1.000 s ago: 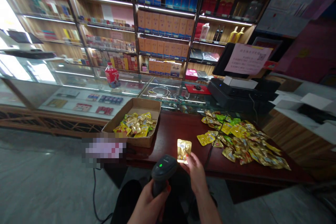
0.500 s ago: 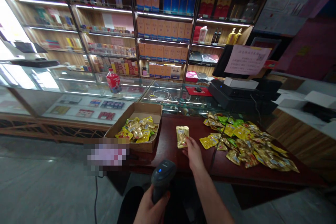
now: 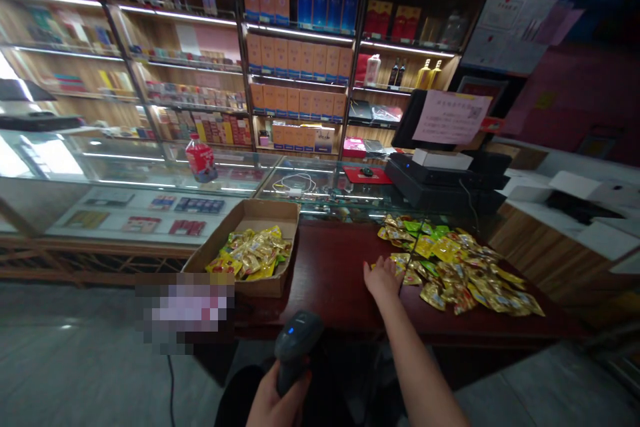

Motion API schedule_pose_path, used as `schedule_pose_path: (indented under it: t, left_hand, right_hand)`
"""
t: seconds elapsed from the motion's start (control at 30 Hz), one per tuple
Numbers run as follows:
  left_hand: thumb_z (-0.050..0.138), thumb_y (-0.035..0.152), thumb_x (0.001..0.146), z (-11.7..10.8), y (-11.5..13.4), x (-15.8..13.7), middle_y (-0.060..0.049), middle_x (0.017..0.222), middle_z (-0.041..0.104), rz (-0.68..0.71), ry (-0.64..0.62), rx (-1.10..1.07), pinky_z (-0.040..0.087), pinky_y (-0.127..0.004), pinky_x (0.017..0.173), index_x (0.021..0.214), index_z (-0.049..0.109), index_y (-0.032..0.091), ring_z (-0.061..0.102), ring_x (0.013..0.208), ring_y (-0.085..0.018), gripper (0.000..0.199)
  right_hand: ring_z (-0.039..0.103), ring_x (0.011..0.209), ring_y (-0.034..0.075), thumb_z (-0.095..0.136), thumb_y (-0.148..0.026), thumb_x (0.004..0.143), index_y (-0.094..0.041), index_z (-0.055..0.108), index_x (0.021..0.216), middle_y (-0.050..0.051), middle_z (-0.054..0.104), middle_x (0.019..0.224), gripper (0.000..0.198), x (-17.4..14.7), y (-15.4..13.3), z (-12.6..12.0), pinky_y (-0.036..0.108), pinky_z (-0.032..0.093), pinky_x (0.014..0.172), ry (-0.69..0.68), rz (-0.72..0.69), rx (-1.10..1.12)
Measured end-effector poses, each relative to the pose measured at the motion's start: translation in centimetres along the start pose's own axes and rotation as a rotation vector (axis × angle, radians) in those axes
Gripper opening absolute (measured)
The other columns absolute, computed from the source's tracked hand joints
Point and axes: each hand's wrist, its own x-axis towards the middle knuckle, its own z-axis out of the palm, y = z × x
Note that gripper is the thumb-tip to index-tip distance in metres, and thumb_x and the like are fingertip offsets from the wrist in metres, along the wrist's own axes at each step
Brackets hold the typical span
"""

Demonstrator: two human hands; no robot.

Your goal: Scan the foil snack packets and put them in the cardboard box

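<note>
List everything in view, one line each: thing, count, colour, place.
snack packets: many, gold, yellow and green, loose on the table's right
table: one, dark red, centre
cardboard box: one, brown, table's left end, holding more packets
bottle: one, red, on the glass counter
glass counter: one, clear, behind the table
till: one, black, right rear
scanner: one, black, in the left hand
left hand: gripping the scanner
right hand: at the pile's near edge

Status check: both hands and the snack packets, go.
Left hand gripping scanner. Right hand open, on edge of loose packet pile. Box part filled. Nothing blocking.
</note>
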Motion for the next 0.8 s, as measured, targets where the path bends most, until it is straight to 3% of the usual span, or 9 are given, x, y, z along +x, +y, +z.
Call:
schedule_pose_path:
  t: [0.07, 0.13, 0.2, 0.27, 0.37, 0.47, 0.6, 0.8]
  left_hand:
    - [0.078, 0.059, 0.064, 0.6, -0.1, -0.1, 0.008, 0.05, 0.044, 0.017, -0.021, -0.009, 0.028, -0.02, 0.04, 0.085, 0.066, 0.015, 0.038, 0.04, -0.008, 0.051]
    - [0.079, 0.056, 0.064, 1.1, -0.2, -0.3, 0.007, 0.052, 0.047, 0.031, -0.035, -0.011, 0.03, -0.02, 0.041, 0.084, 0.067, 0.014, 0.038, 0.042, -0.007, 0.048]
    - [0.08, 0.053, 0.065, 1.3, -0.1, -0.5, 0.007, 0.051, 0.047, 0.025, -0.053, -0.006, 0.03, -0.02, 0.04, 0.085, 0.068, 0.014, 0.038, 0.041, -0.008, 0.046]
    - [0.08, 0.052, 0.066, 1.2, 0.1, -0.7, 0.007, 0.049, 0.047, 0.003, -0.068, -0.004, 0.03, -0.02, 0.039, 0.088, 0.07, 0.014, 0.037, 0.039, -0.008, 0.045]
    - [0.081, 0.05, 0.066, 0.8, 0.5, -0.9, 0.006, 0.05, 0.049, -0.015, -0.051, -0.002, 0.031, -0.021, 0.038, 0.09, 0.071, 0.014, 0.039, 0.038, -0.009, 0.044]
    - [0.08, 0.049, 0.067, 0.6, 0.9, -1.0, 0.006, 0.051, 0.049, 0.003, -0.01, 0.024, 0.031, -0.02, 0.038, 0.089, 0.071, 0.013, 0.038, 0.039, -0.008, 0.043]
    - [0.078, 0.052, 0.068, 0.8, 1.3, -1.0, 0.008, 0.049, 0.044, 0.023, -0.002, 0.023, 0.029, -0.02, 0.036, 0.092, 0.07, 0.012, 0.036, 0.039, -0.008, 0.047]
    - [0.077, 0.049, 0.07, 0.9, 2.1, -0.9, 0.007, 0.049, 0.047, 0.041, -0.06, 0.058, 0.032, -0.02, 0.039, 0.091, 0.068, 0.013, 0.038, 0.04, -0.008, 0.043]
  right_hand:
    - [0.024, 0.149, 0.044, 0.053, -0.024, 0.088, 0.006, 0.058, 0.13, 0.034, 0.04, 0.152, 0.052, -1.4, 1.8, 0.7, 0.065, 0.009, 0.118, -0.031, -0.099, -0.106]
    - [0.038, 0.145, 0.036, 0.046, -0.023, 0.092, -0.003, 0.063, 0.128, 0.026, 0.051, 0.148, 0.044, -3.2, 2.8, 2.1, 0.055, 0.024, 0.118, -0.091, -0.3, -0.181]
    - [0.053, 0.133, 0.029, 0.038, -0.022, 0.097, -0.012, 0.066, 0.126, 0.018, 0.063, 0.138, 0.042, -4.9, 3.3, 3.5, 0.047, 0.037, 0.112, -0.131, -0.471, -0.169]
    - [0.062, 0.12, 0.025, 0.035, -0.023, 0.098, -0.019, 0.067, 0.122, 0.012, 0.071, 0.125, 0.04, -6.2, 3.5, 4.4, 0.042, 0.044, 0.105, -0.102, -0.523, -0.078]
    - [0.056, 0.124, 0.03, 0.046, -0.031, 0.095, -0.02, 0.062, 0.129, 0.016, 0.062, 0.134, 0.039, -7.2, 3.5, 4.9, 0.047, 0.045, 0.104, 0.092, -0.459, -0.02]
    - [0.042, 0.136, 0.042, 0.059, -0.039, 0.087, -0.012, 0.046, 0.143, 0.027, 0.048, 0.146, 0.064, -7.3, 3.2, 5.0, 0.063, 0.034, 0.108, 0.238, -0.315, -0.091]
    - [0.058, 0.123, 0.039, 0.055, -0.039, 0.091, -0.013, 0.036, 0.149, 0.023, 0.064, 0.132, 0.067, -7.3, 3.0, 5.3, 0.07, 0.026, 0.111, 0.159, -0.294, -0.074]
    - [0.052, 0.133, 0.033, 0.056, -0.045, 0.091, -0.015, 0.029, 0.152, 0.021, 0.051, 0.147, 0.073, -7.3, 3.5, 5.1, 0.05, 0.044, 0.108, 0.132, -0.298, 0.206]
